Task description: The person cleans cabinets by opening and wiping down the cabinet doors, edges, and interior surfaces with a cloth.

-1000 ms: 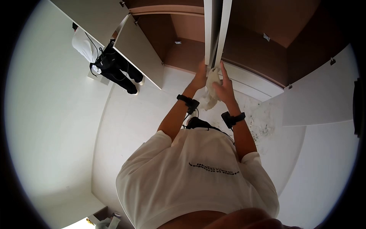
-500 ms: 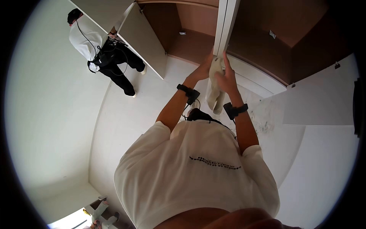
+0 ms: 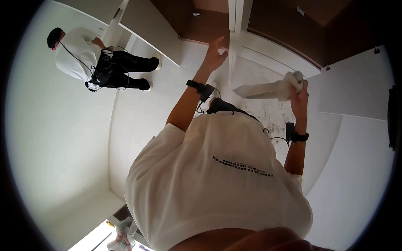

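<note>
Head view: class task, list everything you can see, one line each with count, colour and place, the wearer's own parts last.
cloth: one, off-white, right of centre
cabinet: one run, white with brown interior, top
cabinet doors: at least two, white, open at left and right
packets: two, whitish, inside the cabinet
floor: one, pale with dark marks, below the cabinet
wall: one, white, left
co-worker: one, white top, black trousers and cap, upper left
other people: at least one, pale clothing, bottom left, unclear
wearer's shirt: one, white with dark lettering, lower centre
wrist straps: two, black, wearer's wrists
left hand: one, bare, near the cabinet
right hand: one, bare, gripping the cloth
</note>
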`<state>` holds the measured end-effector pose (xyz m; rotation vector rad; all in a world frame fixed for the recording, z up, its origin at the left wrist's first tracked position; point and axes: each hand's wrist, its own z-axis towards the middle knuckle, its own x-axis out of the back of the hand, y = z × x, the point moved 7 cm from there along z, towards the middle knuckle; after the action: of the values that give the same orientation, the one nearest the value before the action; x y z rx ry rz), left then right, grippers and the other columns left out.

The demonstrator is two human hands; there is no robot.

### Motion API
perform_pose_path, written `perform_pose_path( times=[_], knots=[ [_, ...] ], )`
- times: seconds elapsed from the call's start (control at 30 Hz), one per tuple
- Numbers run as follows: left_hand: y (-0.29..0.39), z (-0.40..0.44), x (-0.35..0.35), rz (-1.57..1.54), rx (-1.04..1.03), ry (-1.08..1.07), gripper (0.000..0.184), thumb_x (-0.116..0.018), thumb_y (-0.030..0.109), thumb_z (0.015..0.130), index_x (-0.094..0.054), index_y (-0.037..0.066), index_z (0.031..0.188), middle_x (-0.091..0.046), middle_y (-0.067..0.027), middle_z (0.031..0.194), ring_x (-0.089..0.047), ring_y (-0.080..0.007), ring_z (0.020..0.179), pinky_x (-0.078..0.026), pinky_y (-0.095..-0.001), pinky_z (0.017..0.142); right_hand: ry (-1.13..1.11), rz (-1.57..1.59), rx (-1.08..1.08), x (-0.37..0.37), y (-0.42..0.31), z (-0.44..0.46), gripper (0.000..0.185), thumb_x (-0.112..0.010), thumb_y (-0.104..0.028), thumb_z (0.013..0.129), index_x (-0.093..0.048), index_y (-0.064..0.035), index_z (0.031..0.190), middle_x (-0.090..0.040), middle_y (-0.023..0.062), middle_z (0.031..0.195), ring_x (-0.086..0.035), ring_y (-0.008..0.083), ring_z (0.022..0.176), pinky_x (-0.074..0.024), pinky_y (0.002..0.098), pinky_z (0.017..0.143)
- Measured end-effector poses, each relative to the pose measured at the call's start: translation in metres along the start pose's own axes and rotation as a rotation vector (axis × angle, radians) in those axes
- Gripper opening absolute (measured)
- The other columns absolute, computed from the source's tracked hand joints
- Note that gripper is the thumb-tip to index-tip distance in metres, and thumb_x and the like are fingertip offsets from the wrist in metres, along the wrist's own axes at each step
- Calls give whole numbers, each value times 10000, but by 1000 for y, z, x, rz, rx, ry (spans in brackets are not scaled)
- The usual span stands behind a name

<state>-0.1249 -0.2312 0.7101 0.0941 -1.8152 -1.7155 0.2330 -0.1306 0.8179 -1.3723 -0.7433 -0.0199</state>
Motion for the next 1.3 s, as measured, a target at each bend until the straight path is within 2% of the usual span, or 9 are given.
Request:
perform_pose_path(
  times=[0.17, 0.33, 0.53, 0.63, 0.73, 0.77, 0.9, 1.0, 1.3],
  knots=[
    [-42, -40, -38, 263, 132, -218, 679, -719, 213, 792, -412, 45, 1374, -423, -234, 1349, -483, -378, 1236, -428, -431, 1035, -16, -340, -104, 15, 6, -83, 290, -631, -132, 902, -458, -53, 1121, -653, 200, 915, -636, 417, 814, -504, 387, 681],
    [-22, -86, -111, 96, 295, -939, 848, -808, 363, 756, -362, 103, 1428, -359, -251, 1425, -534, -365, 1192, -488, -409, 970, 102, -62, -91, -9, -49, -113, 341, -622, -47, 882, -427, -48, 1162, -655, 199, 994, -658, 356, 890, -505, 345, 781],
    [103, -124, -195, 127, -87, -1349, 1013, -805, 400, 776, -198, 61, 1513, -330, -238, 1475, -437, -341, 1307, -384, -430, 1079, 339, -22, 158, 28, -102, -115, 463, -628, -36, 843, -401, -14, 1246, -610, 198, 1123, -614, 306, 1038, -474, 357, 892],
    [113, -130, -255, -327, -333, -1284, 722, -641, 476, 900, -402, 25, 1411, -571, -168, 1256, -559, -276, 1143, -453, -358, 952, 487, -95, 208, 66, -115, -138, 636, -715, -101, 784, -386, -3, 1320, -582, 167, 1165, -588, 281, 1069, -456, 355, 922],
    [99, -139, -301, -367, 283, -1369, 622, -438, 524, 993, -512, -14, 1297, -637, -118, 1093, -610, -226, 973, -478, -343, 874, 642, -17, 33, 88, -80, -175, 622, -754, -128, 769, -393, -7, 1261, -515, 131, 1193, -518, 235, 1116, -427, 369, 941],
    [124, -130, -294, -323, 227, -1304, 695, -314, 589, 1003, -538, -12, 1270, -627, -120, 1033, -606, -197, 925, -487, -338, 856, 721, -94, 8, 95, -73, -184, 533, -753, -126, 768, -433, -13, 1179, -538, 117, 1118, -531, 210, 1059, -438, 350, 904],
    [67, -113, -346, -5, -5, -1412, 437, -415, 313, 1034, -526, 22, 1342, -561, -164, 1331, -521, -248, 1228, -409, -332, 1021, 879, -194, -332, 119, -16, -234, 256, -723, -94, 760, -484, -32, 825, -566, 55, 780, -536, 118, 782, -457, 271, 722],
    [65, -78, -333, 107, -338, -1238, 403, -440, 263, 1021, -538, 19, 1327, -547, -191, 1316, -539, -297, 1207, -420, -339, 1016, 926, -359, -402, 135, 33, -275, 304, -679, -8, 796, -380, -56, 770, -475, 14, 709, -436, 94, 726, -414, 233, 678],
    [43, -4, -353, 338, -244, -804, 355, -462, 270, 975, -589, 54, 1226, -534, -219, 1131, -588, -414, 989, -487, -484, 886, 1002, -435, -536, 183, 94, -241, 249, -632, 41, 735, -405, -52, 781, -424, 66, 616, -363, 129, 607, -384, 259, 550]
  ],
)
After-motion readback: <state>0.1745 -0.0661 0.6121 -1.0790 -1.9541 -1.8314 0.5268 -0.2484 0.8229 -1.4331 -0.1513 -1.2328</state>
